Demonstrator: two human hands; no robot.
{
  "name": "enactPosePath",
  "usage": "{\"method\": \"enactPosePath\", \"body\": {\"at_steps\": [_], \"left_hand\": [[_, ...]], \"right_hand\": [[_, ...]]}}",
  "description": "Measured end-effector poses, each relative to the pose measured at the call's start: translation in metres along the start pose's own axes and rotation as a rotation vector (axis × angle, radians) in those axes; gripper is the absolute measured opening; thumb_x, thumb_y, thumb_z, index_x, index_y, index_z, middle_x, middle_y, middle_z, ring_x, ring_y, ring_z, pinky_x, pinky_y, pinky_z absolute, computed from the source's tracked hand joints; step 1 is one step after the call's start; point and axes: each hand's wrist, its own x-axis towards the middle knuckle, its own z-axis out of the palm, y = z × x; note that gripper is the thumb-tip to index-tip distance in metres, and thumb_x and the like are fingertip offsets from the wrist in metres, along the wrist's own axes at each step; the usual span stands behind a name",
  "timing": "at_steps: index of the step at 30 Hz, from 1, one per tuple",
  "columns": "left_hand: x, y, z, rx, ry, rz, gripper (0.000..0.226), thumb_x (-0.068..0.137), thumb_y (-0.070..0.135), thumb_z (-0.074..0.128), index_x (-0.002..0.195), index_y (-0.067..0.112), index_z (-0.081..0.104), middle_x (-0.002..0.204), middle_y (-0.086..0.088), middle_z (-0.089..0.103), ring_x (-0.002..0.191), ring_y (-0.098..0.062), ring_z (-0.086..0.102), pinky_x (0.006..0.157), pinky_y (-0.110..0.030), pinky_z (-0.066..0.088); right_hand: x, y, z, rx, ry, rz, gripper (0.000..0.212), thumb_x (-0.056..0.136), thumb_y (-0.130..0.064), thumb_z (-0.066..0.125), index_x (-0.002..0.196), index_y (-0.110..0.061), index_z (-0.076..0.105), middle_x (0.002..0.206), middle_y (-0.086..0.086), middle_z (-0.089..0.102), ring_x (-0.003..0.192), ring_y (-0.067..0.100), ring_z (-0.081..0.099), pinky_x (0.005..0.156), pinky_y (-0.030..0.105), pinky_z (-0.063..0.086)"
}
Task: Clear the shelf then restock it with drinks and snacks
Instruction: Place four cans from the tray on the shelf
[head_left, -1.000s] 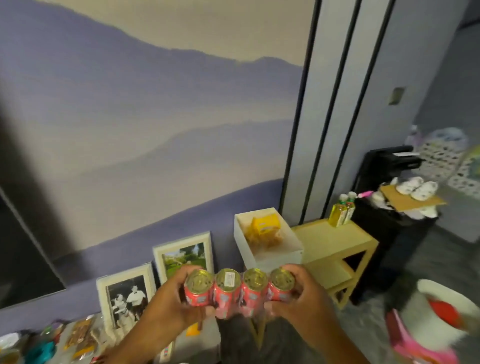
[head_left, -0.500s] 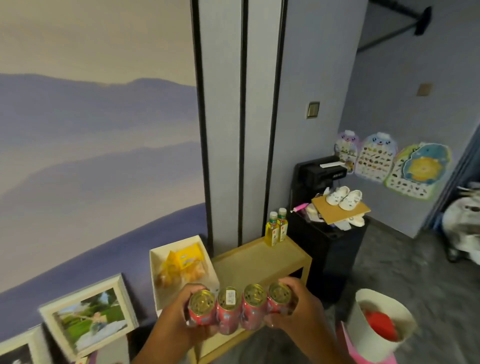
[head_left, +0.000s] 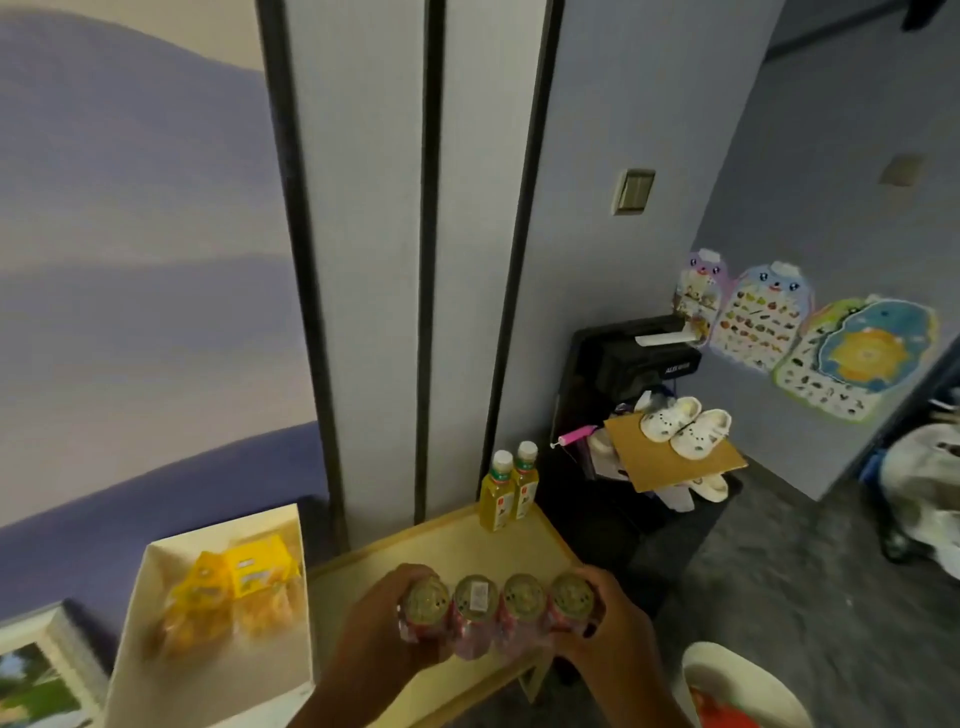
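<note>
A shrink-wrapped row of several red drink cans (head_left: 497, 610) with gold tops is held upright between both hands, above the near part of the light wooden shelf (head_left: 441, 545). My left hand (head_left: 384, 639) grips the row's left end and my right hand (head_left: 605, 629) grips its right end. Two yellow drink bottles (head_left: 508, 493) with white caps stand at the shelf top's far right corner. A white box (head_left: 156, 670) left of the shelf holds yellow snack packs (head_left: 234, 592).
A black cabinet (head_left: 618, 364) right of the shelf carries a cardboard sheet with white shoes (head_left: 685, 426). A white bucket (head_left: 737, 686) with something red inside stands on the grey floor at lower right. A framed picture (head_left: 36, 670) leans at lower left.
My view has swung right and closer to the shelf. Both hands have carried the can pack from beside the white box to over the shelf top.
</note>
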Motion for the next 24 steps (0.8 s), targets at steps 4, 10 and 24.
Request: {"method": "enactPosePath", "body": {"at_steps": [4, 10, 24], "left_hand": [[0.047, -0.006, 0.039, 0.064, 0.031, -0.058, 0.057, 0.058, 0.009, 0.092, 0.103, 0.031, 0.065, 0.101, 0.01, 0.069, 0.093, -0.009, 0.066, 0.065, -0.013, 0.052], [0.103, -0.029, 0.095, 0.122, 0.175, -0.157, 0.061, 0.05, 0.019, 0.09, 0.101, 0.036, 0.061, 0.095, 0.02, 0.068, 0.087, 0.0, 0.064, 0.072, -0.017, 0.051], [0.19, -0.133, 0.203, 0.199, 0.327, -0.381, 0.068, 0.051, 0.014, 0.095, 0.108, 0.03, 0.06, 0.099, 0.016, 0.066, 0.087, -0.006, 0.062, 0.076, -0.02, 0.051]], "right_hand": [[0.067, 0.03, -0.004, -0.016, -0.042, 0.022, 0.061, 0.066, -0.035, 0.089, 0.115, -0.041, 0.052, 0.113, -0.013, 0.065, 0.106, 0.013, 0.065, 0.09, 0.035, 0.058], [0.17, 0.08, 0.013, 0.006, -0.136, -0.083, 0.065, 0.064, -0.029, 0.091, 0.114, -0.041, 0.051, 0.11, -0.015, 0.06, 0.107, 0.012, 0.061, 0.087, 0.03, 0.053], [0.315, 0.201, 0.094, 0.017, -0.215, -0.142, 0.068, 0.061, -0.018, 0.093, 0.116, -0.035, 0.057, 0.115, -0.012, 0.057, 0.104, 0.011, 0.06, 0.085, 0.041, 0.057]]}}
